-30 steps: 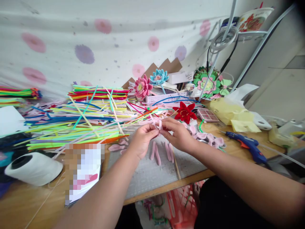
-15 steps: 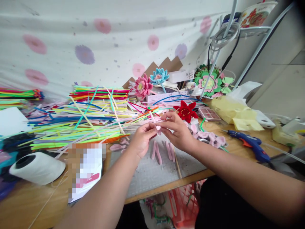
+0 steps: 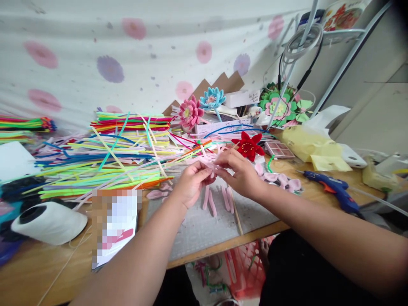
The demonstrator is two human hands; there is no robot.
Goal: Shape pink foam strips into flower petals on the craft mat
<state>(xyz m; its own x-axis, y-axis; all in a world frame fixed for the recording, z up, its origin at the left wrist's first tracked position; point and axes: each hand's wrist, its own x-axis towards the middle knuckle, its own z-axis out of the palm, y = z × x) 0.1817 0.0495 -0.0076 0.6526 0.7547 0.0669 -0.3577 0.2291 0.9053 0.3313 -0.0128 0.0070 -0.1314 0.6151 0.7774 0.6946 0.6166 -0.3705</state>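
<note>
Between my two hands is a pale pink pipe cleaner [image 3: 208, 164], its ends sticking up past the fingertips. My left hand [image 3: 195, 182] pinches it from the left, and my right hand [image 3: 237, 171] pinches it from the right, the fingertips nearly meeting. Fingers partly cover the piece, so its full shape is hidden. Below the hands, folded pink pipe cleaner pieces [image 3: 211, 203] lie on a grey cutting mat [image 3: 194, 233], beside a thin wooden stick [image 3: 237, 217]. Pink petal shapes [image 3: 156, 194] rest at the mat's left edge.
Heaps of coloured pipe cleaners [image 3: 105, 159] cover the back left. A white thread cone [image 3: 51, 223] and a phone [image 3: 117, 231] lie left. On the right are a blue glue gun [image 3: 334, 187], a red flower [image 3: 247, 146] and a palette [image 3: 279, 149]. A pink basket [image 3: 244, 267] stands below.
The pink pipe cleaner has turned between my fingers, and more of its ends now show above them. Both hands stay in nearly the same place. The view has shifted slightly.
</note>
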